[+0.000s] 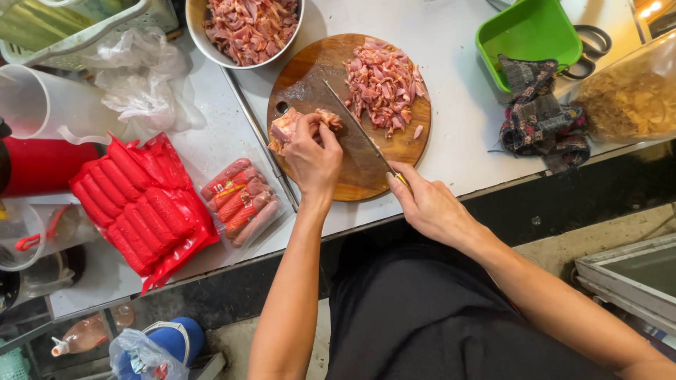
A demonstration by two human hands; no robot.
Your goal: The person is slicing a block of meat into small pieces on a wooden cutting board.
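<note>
Meat chunk (287, 129), pink and fatty, lay on the left part of the round wooden cutting board (352, 179), pinned under the curled fingers of the left hand (312, 158). Right hand (429, 207) was closed around the handle of a knife (355, 125), whose blade angled just beside the chunk. Chopped meat (384, 84) was heaped beyond, on a pale worktop (458, 119).
</note>
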